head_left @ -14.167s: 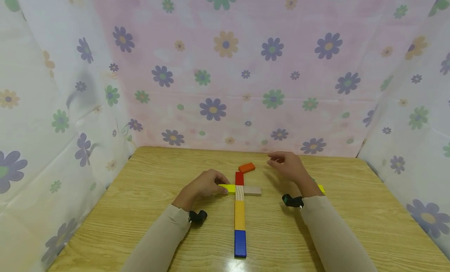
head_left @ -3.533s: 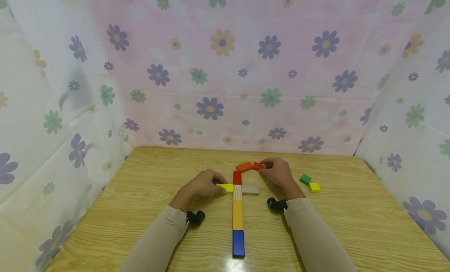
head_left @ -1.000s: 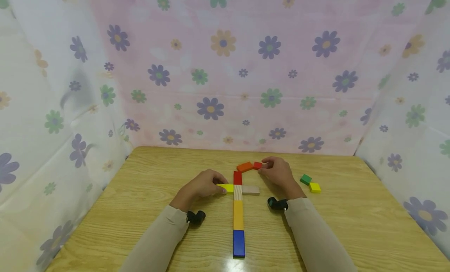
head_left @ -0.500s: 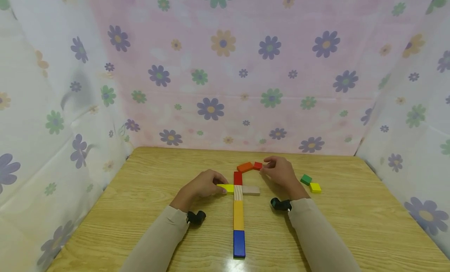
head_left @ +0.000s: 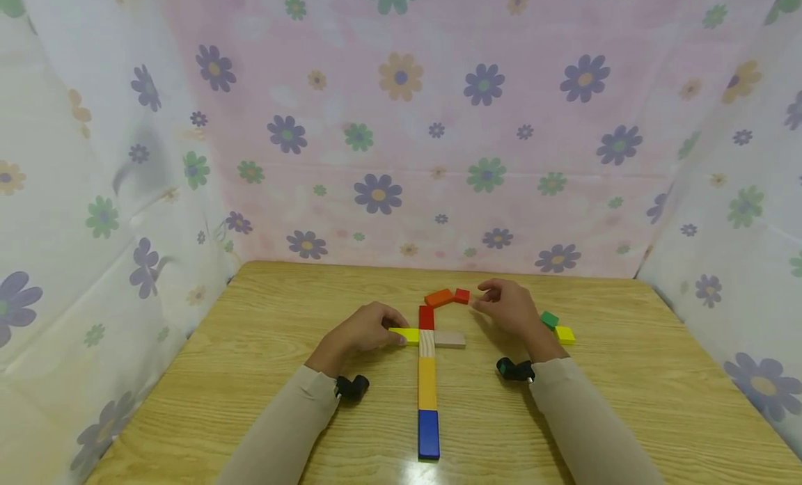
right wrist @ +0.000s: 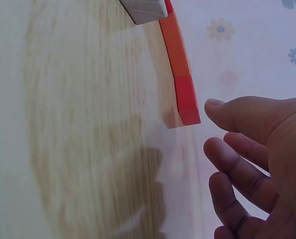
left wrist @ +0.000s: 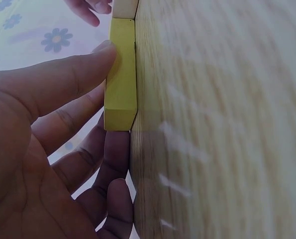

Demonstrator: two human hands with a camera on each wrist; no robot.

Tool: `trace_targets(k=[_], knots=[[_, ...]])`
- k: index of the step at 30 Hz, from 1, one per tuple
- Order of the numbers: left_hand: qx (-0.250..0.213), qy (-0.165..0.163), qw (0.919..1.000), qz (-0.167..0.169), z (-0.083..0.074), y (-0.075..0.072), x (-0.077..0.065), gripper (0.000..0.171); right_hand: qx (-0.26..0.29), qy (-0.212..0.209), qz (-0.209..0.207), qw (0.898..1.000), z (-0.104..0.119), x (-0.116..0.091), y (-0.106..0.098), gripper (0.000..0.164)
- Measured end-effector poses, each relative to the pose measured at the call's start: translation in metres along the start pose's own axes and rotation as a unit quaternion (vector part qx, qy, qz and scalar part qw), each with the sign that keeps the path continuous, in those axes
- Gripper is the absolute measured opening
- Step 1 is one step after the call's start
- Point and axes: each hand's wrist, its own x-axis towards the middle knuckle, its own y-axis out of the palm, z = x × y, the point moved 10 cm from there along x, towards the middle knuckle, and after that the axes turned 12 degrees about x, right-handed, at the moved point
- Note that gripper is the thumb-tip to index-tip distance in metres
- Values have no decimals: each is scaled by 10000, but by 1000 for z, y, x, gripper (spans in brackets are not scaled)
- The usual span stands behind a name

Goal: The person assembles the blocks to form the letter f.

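My left hand pinches the long yellow block between thumb and fingers while the block lies flat on the table. Its far end meets a striped natural-wood block, with a pale grey-brown block on the other side. Beyond the striped block lies a dark red block, then a slanted orange block, then a small red block. My right hand hovers just right of the small red block, fingers loosely bent and apart from it, holding nothing.
Toward me, an orange-yellow block and a blue block continue the column. A green block and a small yellow block lie right of my right hand. Flowered cloth hangs behind the wooden table.
Since the earlier frames, my right hand has set the small red block at the orange block's end, let go and drawn back right. My left hand keeps its pinch on the yellow block.
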Motion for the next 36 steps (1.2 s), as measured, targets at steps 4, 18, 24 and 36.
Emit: trace_targets(k=[4, 18, 24, 36], knots=[[20, -18, 10000, 6, -1, 0, 0, 16, -231, -161, -79, 9996, 1, -2, -6, 44], [17, -30, 10000, -49, 0, 0, 0, 15, -279, -267, -187, 9991, 4, -23, -39, 47], [-8, -59, 10000, -28, 0, 1, -1, 14, -173, -285, -144, 9993, 0, -29, -50, 48], [2, -86, 10000, -28, -1, 1, 0, 14, 178, -229, -152, 9995, -33, -34, -82, 56]])
